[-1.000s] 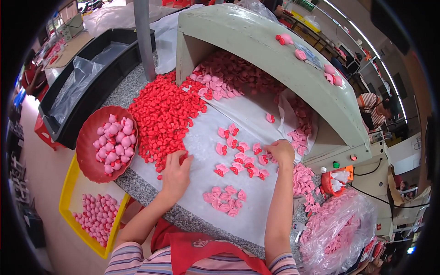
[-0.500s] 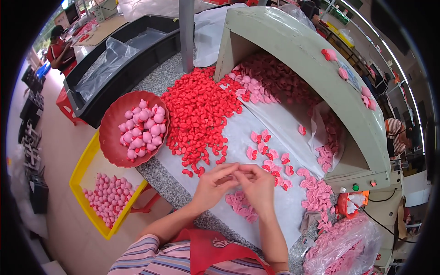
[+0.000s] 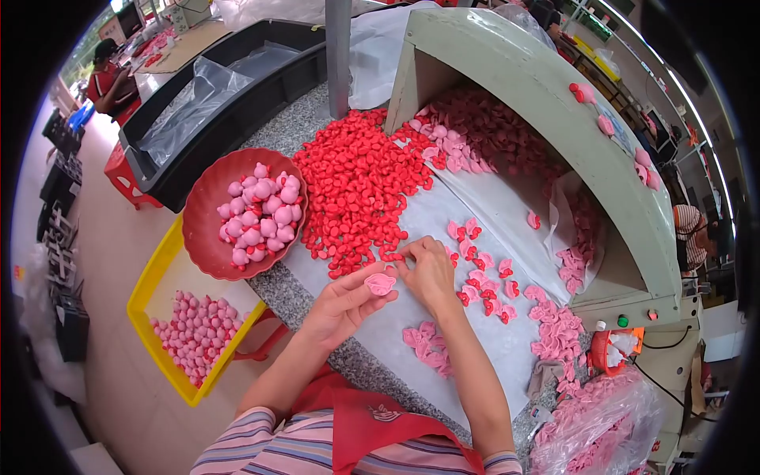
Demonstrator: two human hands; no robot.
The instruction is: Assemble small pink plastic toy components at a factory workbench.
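My left hand point(image 3: 339, 309) holds a pink, leaf-shaped rubbery piece point(image 3: 380, 283) between thumb and fingers, its patterned side facing up. To the right, my right hand point(image 3: 431, 275) reaches to the near edge of a heap of small red bean-shaped pieces point(image 3: 360, 186). Its fingertips are drawn together beside a few red pieces; whether one is pinched there is hidden. Right of that hand lie several pink pieces joined with red ones point(image 3: 483, 285) on the white sheet point(image 3: 419, 224). A small group of plain pink pieces point(image 3: 427, 348) is below my right wrist.
A red scalloped bowl point(image 3: 207, 245) of pink round figures stands left, above a yellow tray point(image 3: 142, 305) with more. Behind are a black bin point(image 3: 237, 111) and a metal post point(image 3: 338, 63). A pale green arched machine point(image 3: 538, 75) bounds the right, near a plastic bag point(image 3: 594, 419) of pink pieces.
My hands were together over the sheet and have parted. The right has moved up to the red heap; the left has turned, showing the pink piece. The view has shifted slightly.
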